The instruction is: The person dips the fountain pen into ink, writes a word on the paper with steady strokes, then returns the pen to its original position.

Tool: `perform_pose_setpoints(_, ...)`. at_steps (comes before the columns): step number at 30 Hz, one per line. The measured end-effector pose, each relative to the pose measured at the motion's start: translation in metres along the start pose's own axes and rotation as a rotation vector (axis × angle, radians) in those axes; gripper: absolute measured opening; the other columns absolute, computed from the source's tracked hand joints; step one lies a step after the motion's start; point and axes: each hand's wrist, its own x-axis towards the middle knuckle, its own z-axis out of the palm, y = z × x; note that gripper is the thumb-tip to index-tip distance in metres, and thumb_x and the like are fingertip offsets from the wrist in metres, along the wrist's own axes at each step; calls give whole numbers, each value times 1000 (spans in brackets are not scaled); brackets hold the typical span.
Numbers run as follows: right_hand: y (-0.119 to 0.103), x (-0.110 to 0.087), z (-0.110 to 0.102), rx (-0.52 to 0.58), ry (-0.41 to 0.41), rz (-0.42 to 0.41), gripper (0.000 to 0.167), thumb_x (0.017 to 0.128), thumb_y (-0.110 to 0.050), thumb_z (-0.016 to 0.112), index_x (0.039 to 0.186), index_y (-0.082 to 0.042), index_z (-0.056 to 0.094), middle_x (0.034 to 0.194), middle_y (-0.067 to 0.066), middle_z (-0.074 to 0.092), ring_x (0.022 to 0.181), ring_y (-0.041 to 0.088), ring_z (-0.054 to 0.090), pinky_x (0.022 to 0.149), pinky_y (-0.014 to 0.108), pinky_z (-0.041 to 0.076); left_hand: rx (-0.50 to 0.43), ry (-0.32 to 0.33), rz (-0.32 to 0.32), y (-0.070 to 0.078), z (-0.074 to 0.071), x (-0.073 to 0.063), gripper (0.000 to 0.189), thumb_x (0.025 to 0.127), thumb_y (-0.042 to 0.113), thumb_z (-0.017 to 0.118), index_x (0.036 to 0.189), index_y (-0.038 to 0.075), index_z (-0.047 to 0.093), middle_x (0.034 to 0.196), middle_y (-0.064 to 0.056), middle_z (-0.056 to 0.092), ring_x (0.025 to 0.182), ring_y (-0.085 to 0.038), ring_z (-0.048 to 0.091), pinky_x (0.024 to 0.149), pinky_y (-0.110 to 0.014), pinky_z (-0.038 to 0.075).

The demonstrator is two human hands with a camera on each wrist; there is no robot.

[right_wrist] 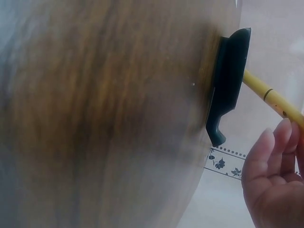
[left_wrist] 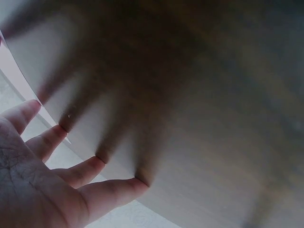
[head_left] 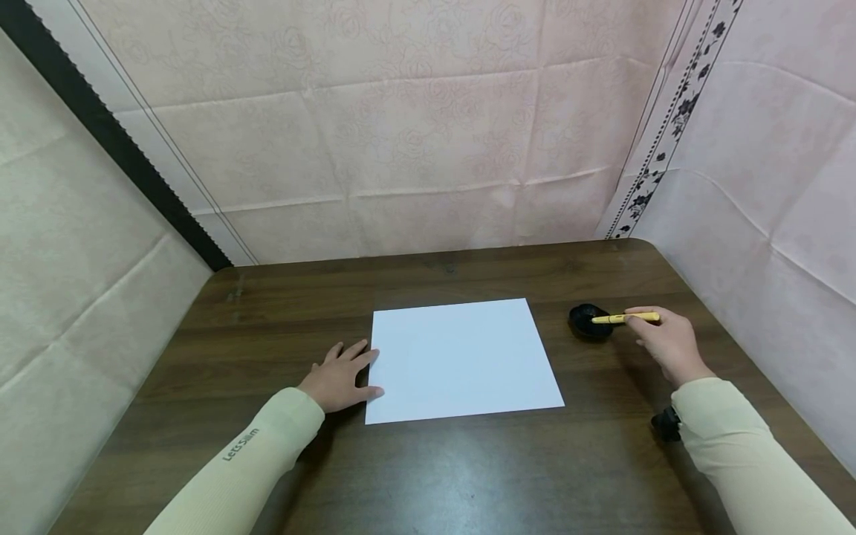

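Prob. v. early on: paper [head_left: 461, 364] lay flat on table [head_left: 455, 468] w/ no marks visible, so any pen work on it looked left to do. L hand [head_left: 342, 377] was in place, fingers spread wide, thumb tip & a fingertip on paper's left edge. R hand [head_left: 667, 339] had pen [head_left: 611, 319] pinched btwn thumb & fingers, off to paper's right, far end at black dish [head_left: 579, 324]; couldn't tell if it touched the dish inside.

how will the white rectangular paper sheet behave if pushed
The sheet looks thin, so probably light and floppy. It might slide on the glossy brown wooden table, though the left hand at its edge could hold it.
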Motion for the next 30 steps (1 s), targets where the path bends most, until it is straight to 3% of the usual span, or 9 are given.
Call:
perform_pose_setpoints(12,1,2,2,-10,-2,-17,49,100,-32,47,132,5,54,116,23,57,80,11,59,67,24,53,2,3,-3,-1,0,1,76,89,53,62,151,19,35,159,-12,22,141,-52,15,96,-77,24)
perform_pose_setpoints(30,-3,5,2,-17,-28,-6,46,101,-29,46,132,5,53,119,23,55,87,15,58,69,24,53,8,18,1,-3,2,2,77,88,54,63,151,18,36,158,-13,24,140,-53,17,96,-77,25)
